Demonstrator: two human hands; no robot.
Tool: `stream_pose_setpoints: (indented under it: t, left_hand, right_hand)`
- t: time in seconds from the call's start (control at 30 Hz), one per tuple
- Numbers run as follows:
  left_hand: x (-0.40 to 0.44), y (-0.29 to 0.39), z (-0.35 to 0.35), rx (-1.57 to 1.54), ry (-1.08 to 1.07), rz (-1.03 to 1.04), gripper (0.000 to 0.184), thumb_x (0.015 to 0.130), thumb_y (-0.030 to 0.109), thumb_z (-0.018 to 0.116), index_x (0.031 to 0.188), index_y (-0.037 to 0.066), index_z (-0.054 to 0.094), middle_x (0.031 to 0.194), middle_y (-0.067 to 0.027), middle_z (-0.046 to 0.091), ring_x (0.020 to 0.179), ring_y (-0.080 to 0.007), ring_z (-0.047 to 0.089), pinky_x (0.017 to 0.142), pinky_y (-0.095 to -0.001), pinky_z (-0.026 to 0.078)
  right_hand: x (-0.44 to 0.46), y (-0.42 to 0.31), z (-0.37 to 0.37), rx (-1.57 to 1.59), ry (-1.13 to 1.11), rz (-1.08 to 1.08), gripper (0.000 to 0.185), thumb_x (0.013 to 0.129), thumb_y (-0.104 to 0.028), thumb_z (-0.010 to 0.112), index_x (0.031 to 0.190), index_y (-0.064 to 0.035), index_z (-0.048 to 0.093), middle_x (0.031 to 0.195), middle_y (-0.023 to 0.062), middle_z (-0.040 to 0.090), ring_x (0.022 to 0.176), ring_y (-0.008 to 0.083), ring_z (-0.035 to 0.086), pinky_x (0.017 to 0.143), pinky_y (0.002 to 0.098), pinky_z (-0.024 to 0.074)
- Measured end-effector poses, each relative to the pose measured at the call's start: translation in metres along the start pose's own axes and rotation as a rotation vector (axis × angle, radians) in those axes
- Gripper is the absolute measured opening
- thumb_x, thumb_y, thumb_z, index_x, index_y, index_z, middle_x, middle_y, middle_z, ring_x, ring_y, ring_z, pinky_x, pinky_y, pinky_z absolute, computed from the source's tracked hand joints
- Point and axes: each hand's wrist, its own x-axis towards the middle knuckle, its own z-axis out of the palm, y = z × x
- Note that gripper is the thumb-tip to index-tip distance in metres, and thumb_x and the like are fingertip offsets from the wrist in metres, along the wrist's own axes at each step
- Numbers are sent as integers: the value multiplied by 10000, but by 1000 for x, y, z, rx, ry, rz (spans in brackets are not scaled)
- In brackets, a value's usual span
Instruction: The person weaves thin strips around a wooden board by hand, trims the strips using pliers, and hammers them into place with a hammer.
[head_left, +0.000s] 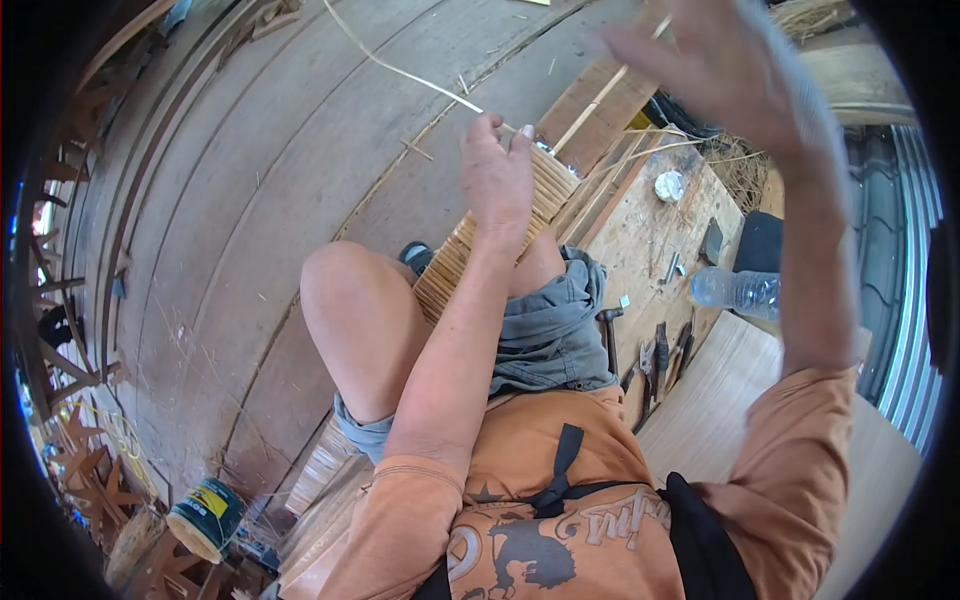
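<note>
My left hand (497, 180) is at the far end of a ribbed panel of slim wooden or cane rods (462, 255), which lies slanted across my lap. Its fingers are bent over a thin pale strip (420, 80) that curves in from the upper left. My right hand (710, 85) is raised at the upper right and smeared by motion. Another narrow strip (590, 108) runs from the panel's end up toward that hand; whether the fingers grip it cannot be made out.
On the worn board (640, 215) at my right are a small white container (669, 186), a hammer (609, 318), pliers (657, 362) and a clear plastic bottle (735, 290). A dark green tub (208, 518) stands at the lower left on the plank floor (240, 220).
</note>
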Motion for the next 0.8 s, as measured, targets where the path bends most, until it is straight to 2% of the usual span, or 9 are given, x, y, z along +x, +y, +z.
stream_pose_setpoints:
  t: [0.1, 0.13, 0.17, 0.23, 0.33, 0.4, 0.43, 0.63, 0.8]
  left_hand:
    - [5, -6, -3, 24, -150, 23, 276, 825, 263, 619, 877, -7, 649, 886, -189, 615, 979, -329, 553, 848, -404, 446]
    - [6, -12, 1, 67, -123, 92, 327, 852, 291, 595, 739, -13, 638, 812, -169, 611, 843, -260, 589, 770, -368, 460]
    - [10, -11, -2, 76, -130, 93, 327, 852, 291, 595, 739, -13, 638, 812, -169, 611, 843, -260, 589, 770, -368, 460]
    - [22, -6, -13, -136, -560, -302, 341, 877, 283, 580, 692, 0, 618, 697, -111, 577, 649, -168, 541, 646, -319, 445]
    - [28, -13, -14, -386, -665, -428, 290, 903, 262, 575, 795, -3, 624, 733, -57, 613, 642, -115, 557, 624, -273, 459]
    - [30, -15, -16, -513, -711, -500, 270, 915, 251, 573, 846, -5, 627, 750, -30, 631, 639, -89, 565, 612, -249, 465]
    - [31, -15, -17, -573, -742, -539, 258, 916, 244, 572, 869, -5, 623, 756, -31, 633, 642, -89, 570, 615, -247, 472]
    - [33, -17, -16, -653, -745, -603, 243, 920, 222, 569, 897, -15, 615, 798, -48, 641, 669, -98, 586, 632, -249, 489]
    - [29, -9, -18, -639, -683, -564, 278, 914, 227, 567, 919, -45, 625, 763, -52, 623, 645, -101, 543, 603, -263, 461]
  right_hand:
    - [-53, 31, 66, 617, -569, 422, 238, 874, -229, 590, 928, -2, 635, 771, 61, 623, 662, 135, 540, 640, 283, 449]
    - [-73, 36, 94, 639, -665, 566, 219, 875, -189, 570, 940, 10, 631, 797, 87, 637, 715, 146, 570, 683, 288, 463]
    - [-97, 38, 129, 654, -445, 417, 202, 864, -188, 558, 893, 4, 612, 766, 123, 615, 702, 223, 586, 672, 331, 464]
    - [-115, 21, 184, 795, -231, 459, 209, 880, -137, 544, 1011, 13, 606, 893, 120, 656, 856, 193, 607, 786, 302, 462]
    - [-115, -10, 223, 1074, -171, 727, 199, 870, -92, 545, 1039, 0, 597, 978, 166, 625, 897, 290, 576, 825, 364, 435]
    - [-115, -14, 238, 1087, -5, 505, 194, 892, -97, 529, 1038, 11, 596, 862, 63, 646, 808, 183, 583, 764, 312, 465]
    - [-116, -12, 232, 1413, -181, 736, 210, 890, -156, 567, 1011, 12, 601, 789, 33, 595, 702, 132, 534, 629, 272, 447]
    - [-129, -10, 206, 1983, -200, 841, 288, 860, -312, 644, 887, -28, 604, 673, -19, 494, 579, 50, 420, 494, 196, 329]
    - [-118, -28, 206, 1596, -34, 920, 265, 866, -297, 647, 851, -36, 598, 644, -46, 480, 506, 31, 388, 441, 182, 304]
